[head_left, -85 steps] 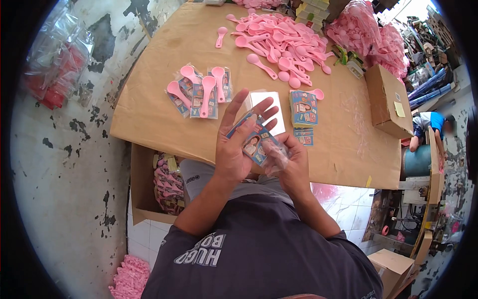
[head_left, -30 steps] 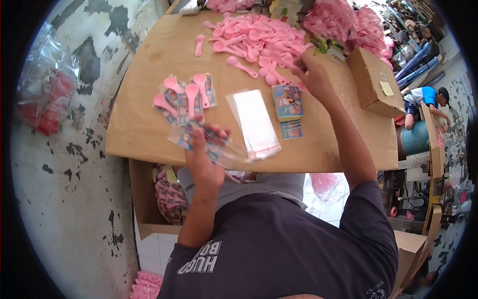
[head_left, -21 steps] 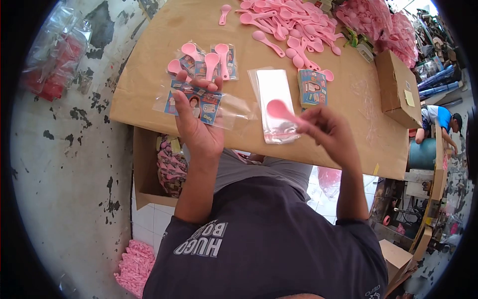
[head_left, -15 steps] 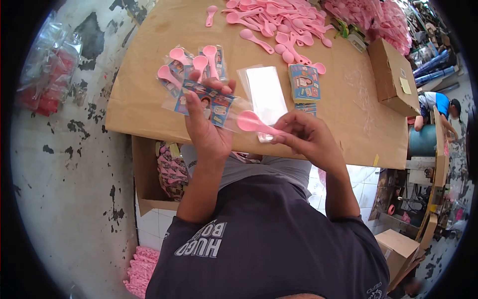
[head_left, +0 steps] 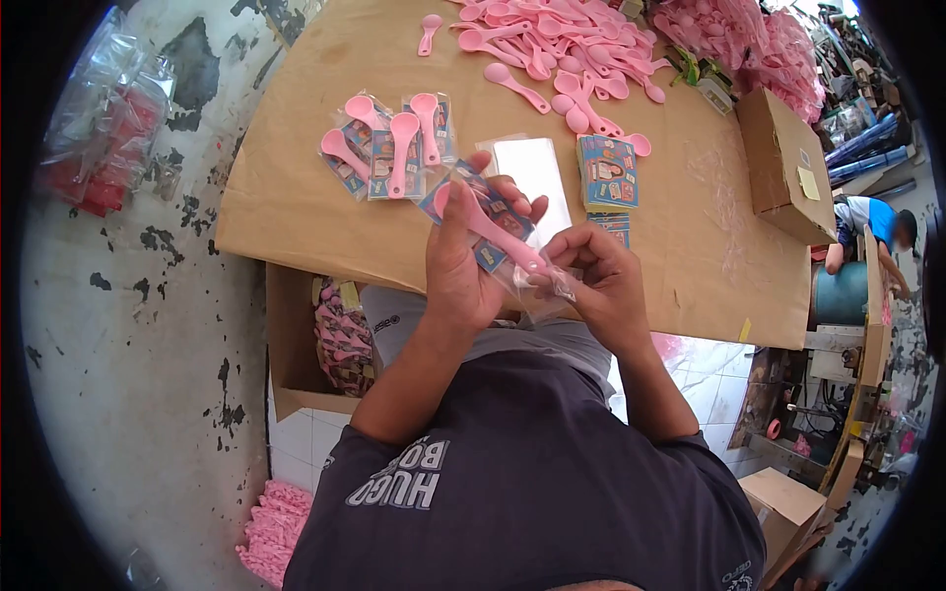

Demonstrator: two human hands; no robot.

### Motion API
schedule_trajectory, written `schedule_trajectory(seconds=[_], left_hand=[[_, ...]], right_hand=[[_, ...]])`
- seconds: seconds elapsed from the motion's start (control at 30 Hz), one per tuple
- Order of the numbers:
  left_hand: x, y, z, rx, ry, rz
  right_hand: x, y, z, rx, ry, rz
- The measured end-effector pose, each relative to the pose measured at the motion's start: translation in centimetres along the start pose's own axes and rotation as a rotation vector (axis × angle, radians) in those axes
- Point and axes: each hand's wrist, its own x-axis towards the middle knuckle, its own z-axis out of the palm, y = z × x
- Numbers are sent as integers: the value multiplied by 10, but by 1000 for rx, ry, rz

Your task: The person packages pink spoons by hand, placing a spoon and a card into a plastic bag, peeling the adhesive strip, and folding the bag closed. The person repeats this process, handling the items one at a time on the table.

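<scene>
My left hand [head_left: 461,271] is closed around a clear plastic bag with a blue printed card [head_left: 490,258] in it. A pink measuring spoon [head_left: 501,234] lies over the card, bowl under my left thumb, handle toward my right hand. My right hand [head_left: 609,291] pinches the crinkled end of the bag [head_left: 560,284] by the handle's tip. Behind my hands lies a stack of clear bags [head_left: 537,167], with a stack of printed cards [head_left: 608,175] to its right. Several bagged spoons with cards [head_left: 403,158] lie at the left.
Loose pink spoons [head_left: 552,39] are heaped at the table's [head_left: 296,197] far side. A cardboard box [head_left: 783,167] stands at the right edge. Below the left edge, an open carton [head_left: 340,335] holds packed spoons. Another person [head_left: 872,231] bends at far right.
The spoon has gone from my right fingers beside the bag to lying over the card inside it. My left hand has moved right and my right hand now pinches the bag's end.
</scene>
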Motion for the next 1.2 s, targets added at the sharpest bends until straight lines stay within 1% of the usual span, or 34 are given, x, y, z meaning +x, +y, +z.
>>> schedule_trajectory(seconds=[0.1, 0.17, 0.3, 0.37, 0.4, 0.47, 0.5, 0.57, 0.6, 0.63, 0.7, 0.73, 0.77, 0.83, 0.87, 0.93, 0.97, 1.03, 1.07, 1.1, 1.2], left_hand=[[-2, -6, 0, -7, -21, -41], [-1, -5, 0, -109, -38, -107], [-4, -9, 5, -73, -20, -183], [-4, -11, 6, -71, -25, -202], [-4, -12, 4, -74, -26, -203], [-2, -10, -3, -48, -38, -211], [-3, -8, -3, -50, -38, -207], [-4, -3, -3, 20, 6, -231], [-4, -1, -3, 17, 8, -226], [-2, 1, -3, 17, 33, -228], [0, 7, -1, 14, 59, -227], [0, 11, 0, 25, 75, -255], [1, 14, 0, 36, 90, -282], [1, 17, -2, -5, 65, -308], [1, 19, -3, -44, 38, -337], [1, 21, -1, -65, 17, -358], [1, 22, 1, -86, -7, -382], [0, 22, 6, -70, -21, -402], [-1, 21, 7, -55, -36, -421], [-2, 19, 8, -50, -40, -424], [-3, 10, 6, -7, -63, -476]], right_hand=[[2, -7, 9, 75, 23, -27], [-1, -7, 9, 36, 53, -16], [-4, 14, 2, -69, 110, -39], [-3, 20, 7, -49, 239, -87], [-2, 19, 10, -52, 241, -87], [-1, 13, 18, -169, 349, -209], [0, 10, 19, -172, 345, -209], [3, 3, 23, -542, 437, -530], [3, 1, 22, -622, 421, -614], [1, -2, 18, -623, 415, -615], [-3, -10, 10, -856, 181, -809], [-6, -16, 13, -776, 151, -769], [-6, -16, 11, -776, 147, -771], [-7, -15, 1, -447, 104, -759], [-8, -16, -4, -446, 101, -760], [-5, -18, -12, -421, 259, -623], [-1, -18, -14, -420, 261, -624], [9, -18, -18, -846, 258, -670], [11, -19, -17, -947, 224, -674], [12, -20, -13, -946, 231, -677], [15, -20, -3, -963, 149, -718]])
